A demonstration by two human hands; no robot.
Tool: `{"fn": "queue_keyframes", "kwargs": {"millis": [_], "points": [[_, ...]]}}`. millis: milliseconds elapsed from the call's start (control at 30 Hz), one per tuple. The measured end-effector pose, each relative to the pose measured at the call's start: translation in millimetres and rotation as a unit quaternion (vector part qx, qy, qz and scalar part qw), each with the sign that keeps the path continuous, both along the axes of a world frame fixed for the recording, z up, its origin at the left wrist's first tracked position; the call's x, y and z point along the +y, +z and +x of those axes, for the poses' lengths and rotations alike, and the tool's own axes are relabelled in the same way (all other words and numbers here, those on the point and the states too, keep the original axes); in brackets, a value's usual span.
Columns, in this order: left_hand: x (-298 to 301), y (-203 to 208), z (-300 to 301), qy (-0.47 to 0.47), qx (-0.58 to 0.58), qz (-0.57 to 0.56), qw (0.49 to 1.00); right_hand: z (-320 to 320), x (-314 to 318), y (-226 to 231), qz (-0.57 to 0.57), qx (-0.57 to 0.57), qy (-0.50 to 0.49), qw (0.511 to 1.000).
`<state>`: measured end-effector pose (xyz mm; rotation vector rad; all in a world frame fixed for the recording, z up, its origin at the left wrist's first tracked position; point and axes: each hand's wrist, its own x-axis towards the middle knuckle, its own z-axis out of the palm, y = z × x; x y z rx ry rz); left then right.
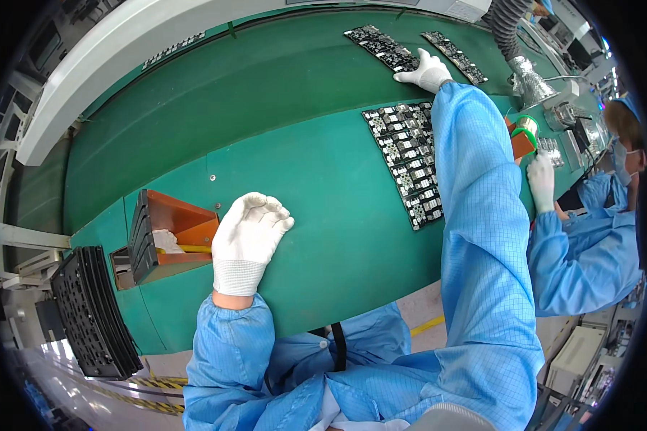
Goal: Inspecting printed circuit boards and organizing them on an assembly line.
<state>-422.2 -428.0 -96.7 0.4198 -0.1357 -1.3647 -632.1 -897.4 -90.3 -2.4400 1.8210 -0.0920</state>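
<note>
My right hand [428, 72], in a white knit glove, reaches to the far side of the green bench. Its thumb and fingers span the near right end of a long black circuit board panel [381, 47], one at each edge. My left hand [250, 228], gloved the same way, is over the near part of the bench with its fingers loosely curled and nothing in them. Between my arms, several populated circuit board panels [402, 158] lie side by side; my right sleeve covers part of them. Another narrow circuit board panel [454, 57] lies farther right.
An orange and black bin [172, 223] stands left of my left hand. Black slotted trays [93, 309] lean at the bench's left end. A solder wire spool [526, 129] is beyond my right arm. A co-worker's gloved hand [541, 179] rests nearby. A grey hose [505, 29] hangs far right.
</note>
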Motion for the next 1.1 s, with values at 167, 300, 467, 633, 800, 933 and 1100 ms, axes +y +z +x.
{"fn": "queue_keyframes", "kwargs": {"millis": [167,300,467,633,800,933,1100], "points": [[0.9,3.0,-1.8,0.012,-0.019,0.028,0.999,2.6,33.0,16.8,-0.211,-0.024,0.097,0.972],[2.2,2.9,-1.5,0.014,-0.021,0.02,0.999,3.8,64.3,34.5,-0.29,-0.088,0.213,0.929],[3.6,-1.9,0.4,0.014,0.013,0.006,1.0,-0.8,114.8,54.8,-0.259,-0.146,0.275,0.914],[4.3,-5.7,1.3,0.012,0.027,0.002,1.0,-5.0,173.7,65.9,-0.247,-0.177,0.348,0.887],[4.5,-7.9,1.6,0.012,0.025,0.005,1.0,-0.8,210.4,74.7,-0.261,-0.2,0.404,0.854],[3.9,-9.3,1.6,0.009,0.016,0.0,1.0,3.5,224.7,78.3,-0.259,-0.21,0.407,0.851],[3.2,-10.4,1.1,0.005,0.015,-0.006,1.0,5.7,230.8,78.5,-0.264,-0.212,0.41,0.847]]}}
